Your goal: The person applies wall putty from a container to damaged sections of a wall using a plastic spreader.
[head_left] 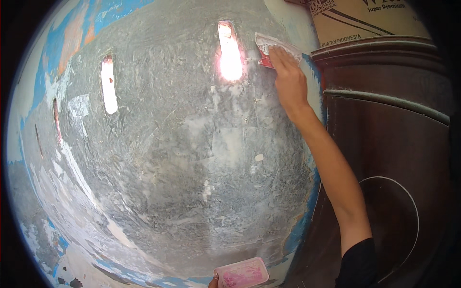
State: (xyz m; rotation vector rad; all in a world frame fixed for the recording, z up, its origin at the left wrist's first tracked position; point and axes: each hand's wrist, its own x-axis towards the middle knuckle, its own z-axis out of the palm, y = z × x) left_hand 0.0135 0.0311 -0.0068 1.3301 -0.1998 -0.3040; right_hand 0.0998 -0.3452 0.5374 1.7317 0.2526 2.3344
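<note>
A grey plastered wall [158, 144] fills most of the view. My right hand [290, 81] reaches up to its upper right part, past a bright slot. Its fingers press a flat putty scraper [262, 46], red and smeared with white, against the plaster. At the bottom edge, my left hand [214, 282] shows only in small part, its fingers at the left end of a shallow pink plastic tray [242, 272]. The tray is smeared whitish inside and held low in front of the wall. Most of the left hand lies outside the picture.
Narrow vertical slots pierce the wall, a bright one [229, 50] near the scraper and another [109, 84] farther left. Blue paint [110, 14] borders the plaster. Close on the right stands dark brown furniture [384, 139] with a cardboard box [367, 21] on top.
</note>
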